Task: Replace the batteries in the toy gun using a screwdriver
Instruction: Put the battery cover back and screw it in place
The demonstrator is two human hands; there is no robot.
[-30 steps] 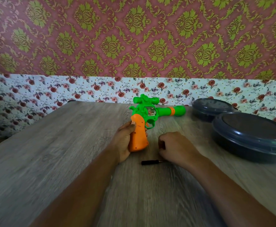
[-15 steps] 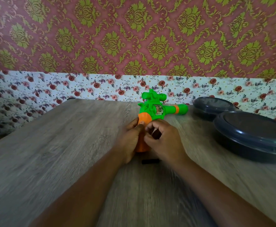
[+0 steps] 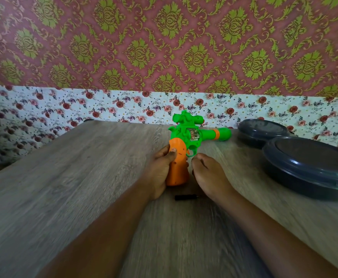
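A left hand [image 3: 160, 169] grips the toy gun [image 3: 186, 145] by its orange handle; the loosely curled, seemingly empty right hand [image 3: 208, 177] lies nearer the screwdriver [image 3: 186, 197], lying crosswise just below.

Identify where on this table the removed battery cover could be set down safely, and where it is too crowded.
Free: the wide bare table left of the left hand. Crowded: between the right hand and two dark lidded containers, and around the screwdriver below the toy gun.
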